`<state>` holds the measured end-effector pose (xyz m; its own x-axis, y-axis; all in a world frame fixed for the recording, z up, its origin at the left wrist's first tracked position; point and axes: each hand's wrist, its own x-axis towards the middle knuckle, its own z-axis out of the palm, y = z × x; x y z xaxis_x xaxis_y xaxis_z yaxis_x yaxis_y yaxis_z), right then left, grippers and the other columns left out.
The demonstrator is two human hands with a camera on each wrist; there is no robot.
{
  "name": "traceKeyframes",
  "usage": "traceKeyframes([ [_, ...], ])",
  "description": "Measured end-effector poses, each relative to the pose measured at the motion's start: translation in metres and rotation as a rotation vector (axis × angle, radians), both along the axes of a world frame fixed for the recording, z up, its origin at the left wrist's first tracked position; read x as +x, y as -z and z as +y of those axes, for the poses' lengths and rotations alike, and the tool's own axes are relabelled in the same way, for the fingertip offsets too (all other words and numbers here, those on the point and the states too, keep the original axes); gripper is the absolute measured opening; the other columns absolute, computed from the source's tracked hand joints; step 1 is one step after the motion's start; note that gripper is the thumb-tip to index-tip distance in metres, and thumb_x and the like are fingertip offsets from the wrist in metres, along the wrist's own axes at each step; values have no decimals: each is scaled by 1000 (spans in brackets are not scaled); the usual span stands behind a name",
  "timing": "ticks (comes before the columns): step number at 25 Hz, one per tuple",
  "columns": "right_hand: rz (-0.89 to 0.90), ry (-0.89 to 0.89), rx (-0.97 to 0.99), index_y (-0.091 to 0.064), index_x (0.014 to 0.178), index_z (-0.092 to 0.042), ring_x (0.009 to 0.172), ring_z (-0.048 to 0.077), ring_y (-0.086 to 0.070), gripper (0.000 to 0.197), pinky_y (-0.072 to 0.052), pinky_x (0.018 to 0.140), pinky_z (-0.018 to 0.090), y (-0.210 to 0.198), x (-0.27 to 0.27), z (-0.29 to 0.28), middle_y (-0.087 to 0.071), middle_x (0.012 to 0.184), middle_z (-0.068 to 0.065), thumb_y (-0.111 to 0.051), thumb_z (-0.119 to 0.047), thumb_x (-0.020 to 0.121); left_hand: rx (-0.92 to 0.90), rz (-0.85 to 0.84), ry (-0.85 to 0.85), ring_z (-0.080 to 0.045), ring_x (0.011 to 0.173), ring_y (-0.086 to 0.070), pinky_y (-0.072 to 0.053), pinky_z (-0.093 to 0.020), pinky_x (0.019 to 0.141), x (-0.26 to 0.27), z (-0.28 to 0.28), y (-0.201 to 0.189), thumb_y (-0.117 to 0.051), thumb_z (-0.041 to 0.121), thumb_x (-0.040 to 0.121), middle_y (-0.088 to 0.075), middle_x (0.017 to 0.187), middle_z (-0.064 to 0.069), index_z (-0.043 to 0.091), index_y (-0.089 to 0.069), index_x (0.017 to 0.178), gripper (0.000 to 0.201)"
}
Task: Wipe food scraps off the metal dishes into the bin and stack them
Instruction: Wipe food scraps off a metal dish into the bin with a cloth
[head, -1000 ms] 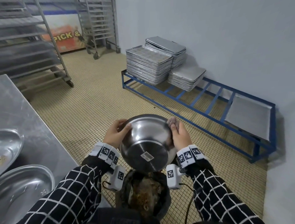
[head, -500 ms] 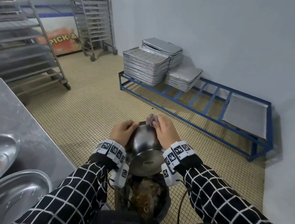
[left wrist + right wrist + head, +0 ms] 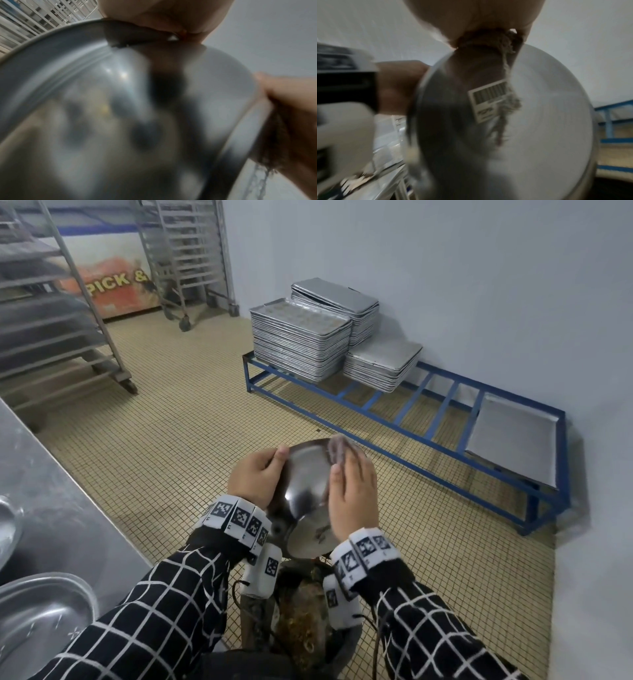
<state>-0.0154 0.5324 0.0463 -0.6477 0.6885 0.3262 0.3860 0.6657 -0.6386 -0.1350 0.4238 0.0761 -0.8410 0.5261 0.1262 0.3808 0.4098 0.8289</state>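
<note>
A tiled kitchen floor (image 3: 164, 412) runs back to a grey wall, where stacked trays (image 3: 301, 340) sit on a blue rack (image 3: 404, 419). Over the bin (image 3: 305, 621), already holding scraps, the left hand (image 3: 255, 477) grips a tilted metal bowl (image 3: 305, 484) by its rim, while the right hand (image 3: 354, 494) presses a cloth (image 3: 339, 451) against the far edge, fingers wrapped over it. Judging by this, wiping is under way and stacking is not yet begun; more dishes (image 3: 37, 621) wait on the steel counter (image 3: 44, 491) to the left. Nothing blocks the bin.
</note>
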Motion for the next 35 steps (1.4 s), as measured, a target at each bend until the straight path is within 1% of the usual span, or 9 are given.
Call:
traceKeyframes([
  [4, 13, 169, -672, -55, 126, -21, 79, 1, -52, 41, -38, 61, 16, 0, 19, 25, -56, 89, -11, -27, -39, 103, 44, -128, -79, -12, 68, -61, -45, -27, 64, -5, -9, 6, -43, 48, 96, -67, 70, 9, 29, -68, 80, 36],
  [7, 88, 85, -466, -44, 138, -26, 119, 12, -51, 39, -46, 95, 30, 10, 24, 8, -54, 123, -8, -31, -35, 102, 81, -148, -106, -20, 72, -63, -47, -31, 67, -8, -10, 4, -44, 45, 97, -69, 74, 2, 25, -68, 78, 37],
  [12, -63, -174, 176, -12, 151, -32, 148, 21, 2, 53, -7, 118, 39, 1, -1, -28, -10, 160, -4, -20, -43, 99, 92, -92, -92, -24, 71, -62, -50, -39, 72, -6, -5, -6, -42, 46, 97, -67, 73, -6, 18, -66, 76, 42],
  [15, -103, -74, 133, -19, 151, -27, 147, 23, -3, 60, -4, 119, 39, -15, -20, -24, -15, 159, -1, -11, -47, 95, 42, -19, -70, -15, 67, -58, -43, -29, 62, 0, -5, -16, -40, 48, 97, -63, 67, 4, 28, -58, 67, 41],
  [20, 133, 190, -401, -56, 122, -14, 116, 16, -49, 43, -38, 99, 31, -23, -15, 15, -55, 124, 1, -27, -38, 101, 145, -199, -96, -13, 64, -60, -46, -26, 65, -1, -11, -10, -44, 56, 92, -65, 62, 7, 28, -70, 72, 43],
  [25, 169, 218, -909, -56, 114, -32, 103, 18, -53, 28, -40, 95, 35, 6, 24, 38, -58, 108, -6, -41, -49, 97, 147, -392, -132, -16, 42, -38, -35, -26, 48, -7, -17, 7, -48, 70, 74, -43, 44, 0, 17, -48, 50, 58],
  [28, 164, 182, -821, -53, 130, -29, 104, 15, -52, 43, -40, 92, 31, 9, 32, 43, -58, 111, -6, -41, -53, 96, 204, -424, -158, -14, 42, -42, -38, -25, 49, -8, -22, 14, -49, 63, 83, -47, 45, 4, 21, -51, 49, 54],
  [32, 238, 125, -631, -57, 109, -26, 97, 13, -57, 30, -38, 82, 27, 1, 28, 48, -61, 98, -10, -40, -48, 97, 180, -273, -143, -13, 90, -62, -46, -30, 82, -6, -25, 18, -41, 51, 95, -66, 90, 11, 22, -66, 104, 40],
  [35, 112, 42, -282, -56, 106, -18, 100, 16, -57, 24, -42, 81, 27, -8, 18, 54, -61, 101, -4, -40, -34, 99, 149, -203, -16, -13, 98, -61, -46, -28, 83, -3, -24, 11, -43, 42, 97, -66, 101, 9, 25, -62, 114, 31],
])
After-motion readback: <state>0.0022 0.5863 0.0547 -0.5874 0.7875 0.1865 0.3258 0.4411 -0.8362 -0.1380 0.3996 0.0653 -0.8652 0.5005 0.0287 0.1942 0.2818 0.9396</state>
